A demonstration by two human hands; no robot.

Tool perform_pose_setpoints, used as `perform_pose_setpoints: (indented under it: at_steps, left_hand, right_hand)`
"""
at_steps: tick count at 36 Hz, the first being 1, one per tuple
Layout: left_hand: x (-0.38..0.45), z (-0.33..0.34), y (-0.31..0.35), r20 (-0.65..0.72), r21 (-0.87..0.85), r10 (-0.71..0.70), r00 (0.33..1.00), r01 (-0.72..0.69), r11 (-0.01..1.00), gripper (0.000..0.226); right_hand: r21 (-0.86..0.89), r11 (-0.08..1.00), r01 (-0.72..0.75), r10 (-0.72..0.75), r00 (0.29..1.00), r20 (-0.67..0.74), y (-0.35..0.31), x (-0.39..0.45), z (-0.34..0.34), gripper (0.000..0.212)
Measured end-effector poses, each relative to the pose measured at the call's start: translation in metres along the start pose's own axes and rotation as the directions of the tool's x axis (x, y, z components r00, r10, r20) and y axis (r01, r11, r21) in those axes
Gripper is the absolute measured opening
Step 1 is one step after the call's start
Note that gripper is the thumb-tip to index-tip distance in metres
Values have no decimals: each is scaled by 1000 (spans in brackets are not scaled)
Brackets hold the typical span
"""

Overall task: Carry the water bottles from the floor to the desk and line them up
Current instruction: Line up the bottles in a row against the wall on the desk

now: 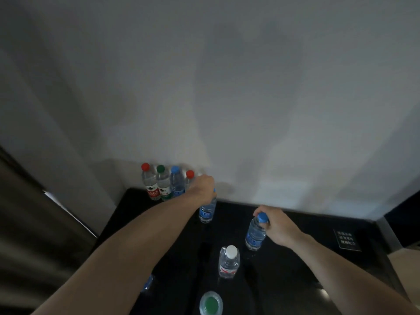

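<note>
Clear plastic bottles standing upright on glossy black surface (295,258): left hand (202,186) gripping blue-labelled bottle (207,211) by its top; right hand (276,223) clasping blue-capped bottle's (255,233) neck, leaning slightly

The desk (295,269) has a dark, smooth, glossy top that mirrors the bottles standing on it, and its right edge carries a duller strip that looks like brushed metal. The water bottles (255,233) are clear, shiny plastic with glossy printed label wraps and smooth opaque plastic caps (263,217) in red, green, blue and white. The wall (227,87) behind is a matt, even, pale painted surface, and the curtain (27,223) at the left looks like soft, dull, folded cloth.
</note>
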State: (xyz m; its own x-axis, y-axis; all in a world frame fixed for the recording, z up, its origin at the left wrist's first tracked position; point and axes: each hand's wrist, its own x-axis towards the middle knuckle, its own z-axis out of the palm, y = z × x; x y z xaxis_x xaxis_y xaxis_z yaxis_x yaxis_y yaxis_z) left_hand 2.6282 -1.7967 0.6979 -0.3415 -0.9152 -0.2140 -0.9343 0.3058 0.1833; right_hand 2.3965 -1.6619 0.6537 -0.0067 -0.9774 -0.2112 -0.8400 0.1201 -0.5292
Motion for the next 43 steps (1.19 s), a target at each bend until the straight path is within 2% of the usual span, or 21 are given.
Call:
perform_pose_setpoints:
  at_steps: [6,16,23,28,35,43]
  left_hand:
    - [24,0,-13,-1,-8,5,1000,-5,1000,20]
    - [58,3,-22,2,32,3,1000,-3,999,23]
    - [70,4,-27,38,43,-17,999,16,999,21]
    - [77,8,-31,28,33,-27,999,26,999,17]
    - [85,10,-36,5,-37,-30,1000,30,999,12]
    - [95,10,-39,-20,-83,-5,1000,4,997,27]
  right_hand:
    - [-12,1000,7,-7,1000,25,3,9,4,38]
    - [-85,994,66,-63,997,41,6,25,8,30]
    - [-95,995,-3,-4,997,-78,6,39,12,24]
    - [-92,995,-47,42,998,-55,-2,53,13,16]
    - [-48,997,-66,65,997,-31,-18,86,3,15]
    - [-59,998,-36,34,999,-32,-39,130,-7,16]
